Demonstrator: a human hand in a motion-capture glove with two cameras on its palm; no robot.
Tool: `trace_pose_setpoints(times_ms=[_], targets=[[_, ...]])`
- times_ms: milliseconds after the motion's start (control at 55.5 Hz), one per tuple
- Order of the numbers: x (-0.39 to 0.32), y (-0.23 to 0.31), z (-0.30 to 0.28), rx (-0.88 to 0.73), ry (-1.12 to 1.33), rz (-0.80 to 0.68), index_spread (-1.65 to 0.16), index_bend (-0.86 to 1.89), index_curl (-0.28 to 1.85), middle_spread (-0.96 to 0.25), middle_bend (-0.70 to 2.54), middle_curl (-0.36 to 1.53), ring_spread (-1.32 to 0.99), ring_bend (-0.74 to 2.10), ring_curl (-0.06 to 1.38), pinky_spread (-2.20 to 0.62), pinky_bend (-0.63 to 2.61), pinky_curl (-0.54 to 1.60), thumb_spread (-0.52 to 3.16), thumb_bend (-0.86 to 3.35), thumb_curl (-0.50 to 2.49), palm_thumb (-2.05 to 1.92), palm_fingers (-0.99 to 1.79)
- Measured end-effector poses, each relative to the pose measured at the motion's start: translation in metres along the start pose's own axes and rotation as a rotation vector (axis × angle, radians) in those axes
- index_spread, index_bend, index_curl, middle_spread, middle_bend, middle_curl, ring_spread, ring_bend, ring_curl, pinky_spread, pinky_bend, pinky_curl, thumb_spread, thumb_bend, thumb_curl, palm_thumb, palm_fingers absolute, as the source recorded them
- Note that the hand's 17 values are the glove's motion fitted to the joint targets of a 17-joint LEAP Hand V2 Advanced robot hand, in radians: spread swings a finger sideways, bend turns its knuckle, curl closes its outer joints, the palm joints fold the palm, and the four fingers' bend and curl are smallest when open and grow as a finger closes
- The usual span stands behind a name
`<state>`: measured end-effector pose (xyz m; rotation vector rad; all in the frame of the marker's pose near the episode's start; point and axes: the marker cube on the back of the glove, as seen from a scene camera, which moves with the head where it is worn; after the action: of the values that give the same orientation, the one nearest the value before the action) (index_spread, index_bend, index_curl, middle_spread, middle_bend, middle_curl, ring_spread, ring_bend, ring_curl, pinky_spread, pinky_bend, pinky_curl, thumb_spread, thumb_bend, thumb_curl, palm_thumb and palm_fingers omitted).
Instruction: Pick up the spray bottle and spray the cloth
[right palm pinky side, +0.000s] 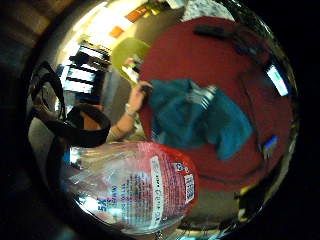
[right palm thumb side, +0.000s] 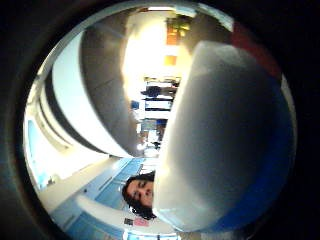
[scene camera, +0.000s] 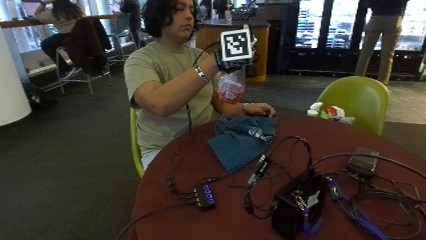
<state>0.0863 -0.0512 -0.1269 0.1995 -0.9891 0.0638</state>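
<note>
While the pickup looks done, the spraying is yet to be judged:

Bottle: the spray bottle (scene camera: 230, 89) is off the table, held up in the air at chest height in front of the person, above and to about 11 o'clock of the cloth in the outside view; its clear body with the red label fills the near part of the little finger side palm view.

Grip: the gloved right hand (scene camera: 227, 62) is curled round the top of the bottle. Whether a finger sits on the trigger cannot be told.

Cloth: the teal cloth (scene camera: 241, 140) lies rumpled on the red table (scene camera: 200, 165), at the edge nearest the person.

Other hand: the bare left hand (scene camera: 259, 109) rests on the cloth's far edge, at about 1 o'clock of the cloth's middle.

Done: lifting, as far as the views show.

Left: aiming the nozzle down at the cloth and squeezing; no mist or wet patch is visible, so spraying seems not yet done.

Clutter: cables (scene camera: 286, 165) and a black box (scene camera: 297, 202) lie at 4 to 5 o'clock of the cloth, near enough to catch stray spray.
</note>
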Motion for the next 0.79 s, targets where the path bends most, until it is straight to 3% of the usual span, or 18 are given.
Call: trace_pose_setpoints(times_ms=[144, 252, 432, 540, 792], targets=[[0.016, -0.048, 0.034, 0.06, -0.116, -0.18, -0.28, 0.25, 0.58, -0.18, 0.6, 0.53, -0.21, 0.57, 0.49, -0.27, 0.44, 0.42, 0.31, -0.03, 0.76, 0.97, 1.35], [0.055, -0.073, 0.064, -0.058, -0.031, -0.263, -0.28, 0.26, 0.58, -0.18, 0.6, 0.53, -0.21, 0.58, 0.49, -0.27, 0.44, 0.42, 0.3, -0.03, 0.76, 0.97, 1.35], [0.068, -0.182, 0.118, 0.288, -0.205, -0.271, -0.27, 0.25, 0.58, -0.16, 0.61, 0.53, -0.19, 0.58, 0.49, -0.27, 0.44, 0.43, 0.31, -0.03, 0.77, 0.98, 1.33], [0.111, -0.21, 0.14, 0.253, -0.086, -0.205, -0.27, 0.25, 0.58, -0.15, 0.61, 0.53, -0.18, 0.58, 0.49, -0.26, 0.42, 0.42, 0.32, -0.03, 0.77, 1.0, 1.31], [0.133, -0.234, 0.151, 0.292, -0.269, -0.176, -0.27, 0.23, 0.58, -0.14, 0.59, 0.53, -0.16, 0.58, 0.5, -0.25, 0.41, 0.42, 0.34, -0.03, 0.78, 1.02, 1.3]])
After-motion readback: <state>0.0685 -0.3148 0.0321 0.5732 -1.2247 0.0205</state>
